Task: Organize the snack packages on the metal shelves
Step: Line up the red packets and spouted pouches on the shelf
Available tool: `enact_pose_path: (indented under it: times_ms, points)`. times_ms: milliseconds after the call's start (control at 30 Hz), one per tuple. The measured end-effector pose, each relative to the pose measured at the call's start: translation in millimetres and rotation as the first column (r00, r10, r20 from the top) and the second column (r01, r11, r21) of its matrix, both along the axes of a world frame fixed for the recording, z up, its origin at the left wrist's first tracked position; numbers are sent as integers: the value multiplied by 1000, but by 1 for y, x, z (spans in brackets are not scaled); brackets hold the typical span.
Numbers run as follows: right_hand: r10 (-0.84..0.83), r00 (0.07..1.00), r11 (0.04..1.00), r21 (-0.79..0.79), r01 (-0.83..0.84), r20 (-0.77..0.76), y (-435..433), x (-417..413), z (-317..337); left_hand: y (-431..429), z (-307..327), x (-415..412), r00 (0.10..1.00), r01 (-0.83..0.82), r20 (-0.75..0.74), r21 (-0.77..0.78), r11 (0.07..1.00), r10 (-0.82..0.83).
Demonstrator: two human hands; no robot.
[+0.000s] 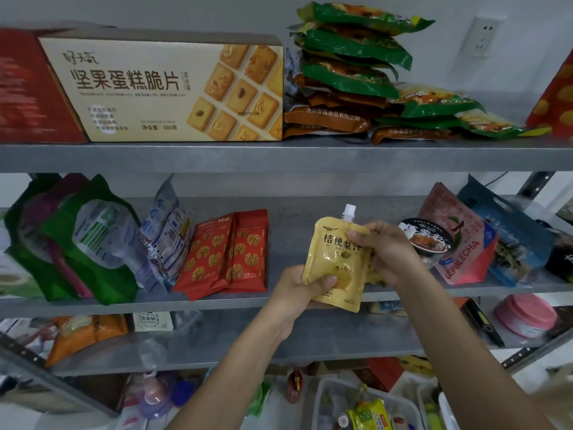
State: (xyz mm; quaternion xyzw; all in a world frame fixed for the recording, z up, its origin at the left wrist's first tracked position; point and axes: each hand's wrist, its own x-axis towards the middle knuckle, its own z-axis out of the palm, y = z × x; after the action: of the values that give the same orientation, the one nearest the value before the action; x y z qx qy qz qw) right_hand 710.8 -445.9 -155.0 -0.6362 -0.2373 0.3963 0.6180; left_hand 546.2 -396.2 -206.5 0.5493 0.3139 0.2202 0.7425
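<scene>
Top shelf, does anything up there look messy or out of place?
Yes. The stack of green packets right of the biscuit box is lopsided: its packets lie staggered and tilted, and several more lie in a loose heap at its right.

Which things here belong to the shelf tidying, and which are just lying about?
In the job: yellow spouted pouch, gripped by the left hand and right hand; red cookie bags; green packet stack; biscuit box; metal shelf.
Just lying about: wall socket; pink tub; white basket below.
</scene>
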Motion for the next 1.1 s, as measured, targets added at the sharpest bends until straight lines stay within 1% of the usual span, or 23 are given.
enact_pose_path:
  times_ms: [67,100,133,167,200,233,267,300,367,400,467,500,533,567,600,633,667,700,733,800,867,967,1100]
  points:
    - [-17,1000,1000,-4,17,-14,1,-2,-1,-1,0,1,1000,-10,5,-4,1000,10]
    - [-35,999,999,-3,35,-24,1,-3,-1,-2,0,3,1000,-28,-11,31,999,28]
    - [-62,997,998,-1,62,-34,2,-5,0,-4,0,5,996,-59,-54,122,991,66]
    - [-97,995,995,3,97,-37,2,-7,1,-7,-2,7,983,-101,-120,286,953,141]
    - [-135,990,991,7,135,-34,3,-9,2,-10,-7,8,953,-142,-168,493,858,254]
    - [-169,985,985,14,170,-30,4,-10,2,-14,-11,8,920,-163,-160,673,721,357]
    - [-198,979,980,23,199,-40,4,-13,3,-17,-15,10,904,-147,-136,794,591,406]
    - [-225,972,973,32,227,-70,5,-16,3,-20,-20,12,898,-88,-151,858,506,414]
    - [-256,952,964,35,265,-167,6,-22,5,-22,-28,19,868,57,-252,906,419,427]
    - [-252,944,964,32,265,-213,7,-27,7,-23,-30,22,846,84,-276,914,396,457]
    - [-239,936,966,37,257,-259,8,-34,10,-20,-25,25,810,13,-228,928,372,541]
    - [-223,939,969,50,244,-263,9,-35,11,-16,-22,25,803,-30,-211,919,392,558]
    - [-190,949,975,65,212,-254,8,-37,13,-11,-18,23,809,-61,-211,898,435,548]
    - [-141,964,983,85,164,-226,7,-37,13,-4,-17,19,833,-78,-217,864,497,509]
    - [-87,980,991,89,104,-181,5,-36,14,2,-17,17,873,-88,-221,806,585,436]
    - [-26,995,997,67,32,-96,3,-32,14,9,-18,15,921,-98,-208,698,710,331]
    - [29,999,999,16,-29,14,2,-29,14,14,-16,13,963,-104,-159,533,840,220]
    - [74,990,997,-42,-69,119,1,-25,14,16,-14,10,986,-80,-108,346,935,125]
    - [119,975,991,-85,-105,186,0,-22,13,16,-12,7,997,-38,-60,184,982,50]
    - [174,964,983,-92,-159,202,0,-15,11,13,-10,2,997,64,38,-23,998,-63]
    - [149,977,987,-83,-138,154,1,-8,7,10,-7,-2,984,149,122,-135,980,-133]
    - [78,990,992,-107,-66,115,2,-2,2,8,-9,-5,953,263,208,-214,941,-219]
    - [53,998,993,-107,-49,43,3,-4,-6,10,-10,-7,943,299,231,-264,917,-241]
